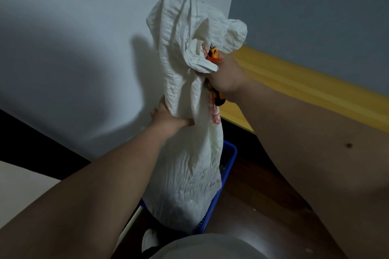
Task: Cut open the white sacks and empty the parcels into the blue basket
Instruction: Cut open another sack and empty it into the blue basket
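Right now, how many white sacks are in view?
1. The white sack is held upright over the blue basket, its bottom inside; the left hand grips its middle, the right hand its upper part. Others may be out of frame.

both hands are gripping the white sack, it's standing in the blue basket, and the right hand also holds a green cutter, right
Not quite: the cutter is orange and black, not green, as the head view shows. The rest holds: the left hand and right hand grip the white sack, whose bottom sits in the blue basket.

white wall (73,38), yellow ledge (305,88), white shoe (149,239)
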